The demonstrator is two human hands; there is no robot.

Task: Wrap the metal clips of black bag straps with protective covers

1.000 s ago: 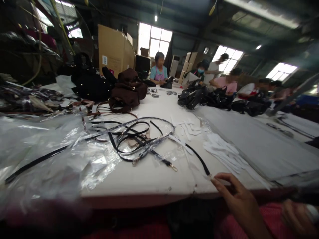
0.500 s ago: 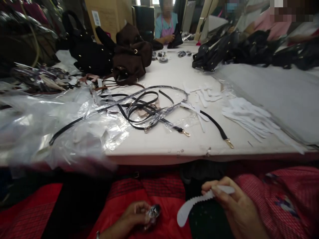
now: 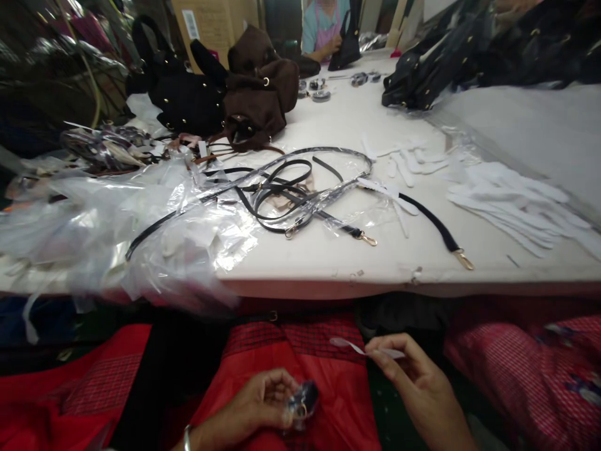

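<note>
Over the red cloth on my lap, my left hand [image 3: 267,401] is closed on a small dark bundle [image 3: 304,398] wrapped in clear plastic, with a gold metal piece showing. To its right, my right hand [image 3: 416,379] pinches a thin white strip [image 3: 348,344] between thumb and fingers. The strip is seen almost edge-on and points left, above and apart from the bundle. Beyond my hands, black straps [image 3: 282,169] with gold clips lie on the white table [image 3: 300,266], partly covered by clear plastic.
Crumpled clear plastic bags [image 3: 154,219] cover the table's left. White strips [image 3: 511,200] are piled at the right. Brown bags [image 3: 258,94] and black bags [image 3: 183,94] stand behind. A person [image 3: 323,31] holds a black bag at the far end.
The white strip has turned from showing its flat, notched side to nearly edge-on. The left hand and bundle sit slightly farther right in view. The whole view has shifted, moving the table's things rightward and up.
</note>
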